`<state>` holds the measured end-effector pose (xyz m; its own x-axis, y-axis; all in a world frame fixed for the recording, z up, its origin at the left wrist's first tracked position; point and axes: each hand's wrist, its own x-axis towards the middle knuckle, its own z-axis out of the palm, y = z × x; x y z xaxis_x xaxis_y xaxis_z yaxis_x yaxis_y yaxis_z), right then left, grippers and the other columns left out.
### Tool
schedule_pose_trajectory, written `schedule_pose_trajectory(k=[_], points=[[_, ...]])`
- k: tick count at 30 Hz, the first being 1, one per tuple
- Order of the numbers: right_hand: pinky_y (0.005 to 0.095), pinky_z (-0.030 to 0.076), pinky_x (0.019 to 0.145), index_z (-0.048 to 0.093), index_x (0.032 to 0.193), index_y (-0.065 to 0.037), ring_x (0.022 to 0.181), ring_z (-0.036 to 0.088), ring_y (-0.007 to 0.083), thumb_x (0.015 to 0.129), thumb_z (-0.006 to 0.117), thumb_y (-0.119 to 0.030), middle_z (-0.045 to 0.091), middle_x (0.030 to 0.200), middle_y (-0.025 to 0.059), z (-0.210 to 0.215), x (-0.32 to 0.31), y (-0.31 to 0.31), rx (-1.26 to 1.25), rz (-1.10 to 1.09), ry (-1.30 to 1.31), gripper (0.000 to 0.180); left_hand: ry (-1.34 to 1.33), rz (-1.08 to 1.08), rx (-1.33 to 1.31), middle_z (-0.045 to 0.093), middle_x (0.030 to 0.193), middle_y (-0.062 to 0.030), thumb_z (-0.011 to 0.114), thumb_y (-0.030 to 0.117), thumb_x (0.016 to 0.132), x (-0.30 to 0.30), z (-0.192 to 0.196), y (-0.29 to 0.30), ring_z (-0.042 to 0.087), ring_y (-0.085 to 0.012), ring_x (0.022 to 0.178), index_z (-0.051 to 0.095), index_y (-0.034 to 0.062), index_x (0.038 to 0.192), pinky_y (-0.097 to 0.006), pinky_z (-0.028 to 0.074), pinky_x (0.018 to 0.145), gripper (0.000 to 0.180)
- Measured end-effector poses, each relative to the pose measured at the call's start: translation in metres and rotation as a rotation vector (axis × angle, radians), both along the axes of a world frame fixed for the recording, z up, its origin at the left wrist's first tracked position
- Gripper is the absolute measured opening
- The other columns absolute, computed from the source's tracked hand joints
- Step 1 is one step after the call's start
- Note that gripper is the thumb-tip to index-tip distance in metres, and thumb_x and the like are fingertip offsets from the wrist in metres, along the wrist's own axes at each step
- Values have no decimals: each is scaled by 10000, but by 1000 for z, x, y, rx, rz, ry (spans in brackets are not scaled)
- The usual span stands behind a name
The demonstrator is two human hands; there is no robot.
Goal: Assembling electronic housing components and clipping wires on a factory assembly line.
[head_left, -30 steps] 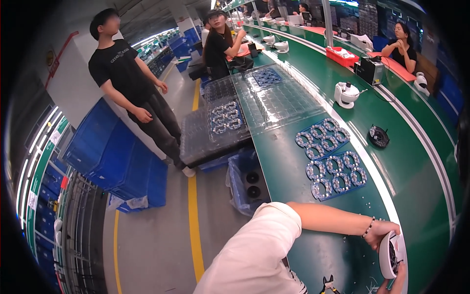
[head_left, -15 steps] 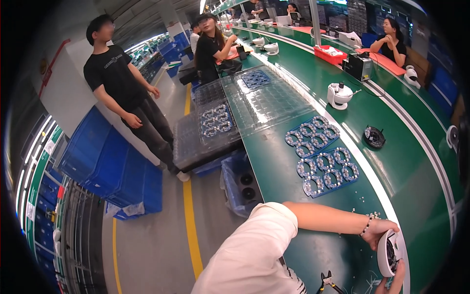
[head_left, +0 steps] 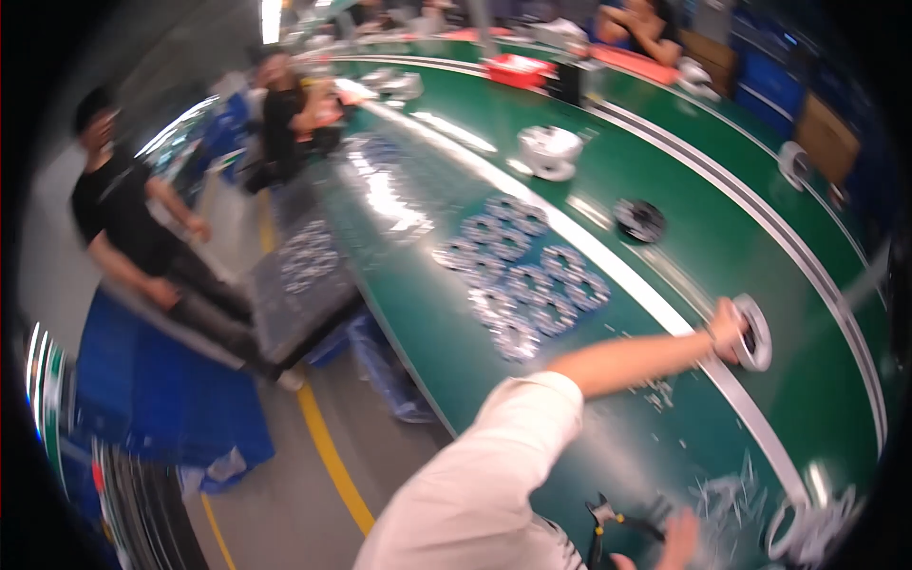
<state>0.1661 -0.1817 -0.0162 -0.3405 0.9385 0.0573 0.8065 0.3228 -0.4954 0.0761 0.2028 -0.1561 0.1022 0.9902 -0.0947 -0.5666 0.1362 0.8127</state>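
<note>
Above the belt at the right, my left hand [head_left: 726, 332] is closed around the edge of a round white plastic housing [head_left: 762, 334] with a dark inside. My right hand [head_left: 678, 541], smeared by motion, is at the lower edge with its thumb and fingers apart and nothing visible in it. Beside it on the green bench lie black side cutters [head_left: 598, 513] with yellow marks, their handles spread. White cable ties or strips [head_left: 730, 499] are scattered to the right of that hand.
Blue panels of round circuit boards [head_left: 551, 299] lie on the bench beyond my left arm. A black round part [head_left: 639, 220] and a white device [head_left: 549, 152] stand on the belt. Blue crates [head_left: 171, 389] are at the left, near a standing person [head_left: 133, 204].
My left hand has carried the white housing away from me over the belt. My right hand has let go of the housing and moved left toward the side cutters. The view has turned right.
</note>
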Motion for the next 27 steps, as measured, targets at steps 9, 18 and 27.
schedule_pose_trajectory(k=[9,18,27], points=[[545,126,994,331,1252,-30,1250,174,402,563,751,-269,246,1343,197,-6,-5,-4,-194,-255,-50,842,598,110,35,597,933,-160,600,271,772,-11,68,4,604,-278,764,468,16,1079,-377,538,574,420],[541,175,982,425,1191,-34,1215,252,415,639,707,-265,328,1291,218,6,20,1,87,-360,-94,661,2086,372,376,453,1165,-86,610,241,708,-145,97,76,361,-293,1146,491,88,1051,-561,334,847,393],[458,149,1020,370,1235,-33,1254,215,360,721,589,-159,315,1331,154,4,157,26,513,-759,-477,572,1792,-8,234,593,1000,-148,724,246,616,-199,85,83,557,-272,953,549,57,1064,-342,430,851,517]])
